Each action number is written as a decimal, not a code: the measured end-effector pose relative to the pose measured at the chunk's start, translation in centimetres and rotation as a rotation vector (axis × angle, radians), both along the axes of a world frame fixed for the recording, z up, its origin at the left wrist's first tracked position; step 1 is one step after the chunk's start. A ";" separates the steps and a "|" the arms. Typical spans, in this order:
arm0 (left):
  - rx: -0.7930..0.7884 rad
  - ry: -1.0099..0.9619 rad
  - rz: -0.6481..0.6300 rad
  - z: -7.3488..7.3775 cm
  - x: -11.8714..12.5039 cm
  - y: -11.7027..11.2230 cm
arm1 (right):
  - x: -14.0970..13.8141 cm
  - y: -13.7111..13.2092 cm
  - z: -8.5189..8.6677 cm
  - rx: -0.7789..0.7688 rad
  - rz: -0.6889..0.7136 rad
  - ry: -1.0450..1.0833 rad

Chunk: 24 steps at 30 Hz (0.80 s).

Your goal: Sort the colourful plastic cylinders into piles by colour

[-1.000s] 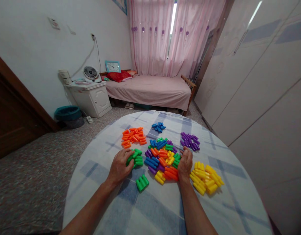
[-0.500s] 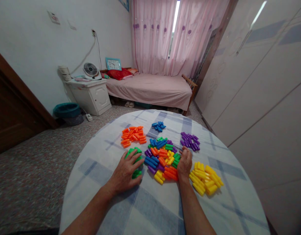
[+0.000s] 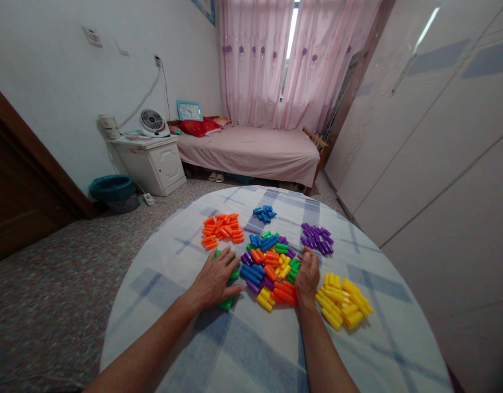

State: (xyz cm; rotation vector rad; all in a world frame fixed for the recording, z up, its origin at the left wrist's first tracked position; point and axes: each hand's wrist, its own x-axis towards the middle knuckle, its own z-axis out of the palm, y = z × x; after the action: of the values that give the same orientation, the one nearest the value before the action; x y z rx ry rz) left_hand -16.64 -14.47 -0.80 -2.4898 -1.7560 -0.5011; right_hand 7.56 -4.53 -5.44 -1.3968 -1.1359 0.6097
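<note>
My left hand (image 3: 217, 277) spreads open over green pieces (image 3: 235, 274); my right hand (image 3: 308, 274) curves beside the mixed pile (image 3: 271, 273), whether gripping anything I can't tell.

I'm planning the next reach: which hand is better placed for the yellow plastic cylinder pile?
Probably the right hand: it lies beside the yellow plastic cylinder pile, while the left hand partly covers green plastic cylinders beyond the multicoloured plastic pile.

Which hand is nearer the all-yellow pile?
Right. The right hand is just left of the yellow pile, at the edge of the mixed pile; the left hand is over green pieces, on the mixed pile's far side.
</note>
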 end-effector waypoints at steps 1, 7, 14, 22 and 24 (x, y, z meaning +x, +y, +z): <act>-0.009 0.007 -0.001 0.0 -0.1 0.0 | 0.0 0.0 0.1 -0.003 0.000 -0.003; 0.063 -0.049 0.038 0.1 -0.1 0.7 | -0.1 0.0 0.1 0.002 -0.002 -0.005; 0.083 -0.183 0.050 1.5 3.3 3.9 | -0.1 -0.1 0.3 -0.033 0.000 -0.020; -0.021 -0.182 0.108 0.9 5.4 5.5 | 0.2 0.1 -0.2 -0.038 0.014 -0.054; -0.005 -0.235 0.105 1.1 5.1 5.3 | 0.2 0.2 -0.3 -0.038 0.014 -0.055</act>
State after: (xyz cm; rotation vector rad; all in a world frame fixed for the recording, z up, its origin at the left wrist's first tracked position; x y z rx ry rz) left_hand -11.53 -9.17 0.29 -2.4097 -1.9578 -0.8107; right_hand 7.74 -4.34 -5.72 -1.4473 -1.1844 0.6089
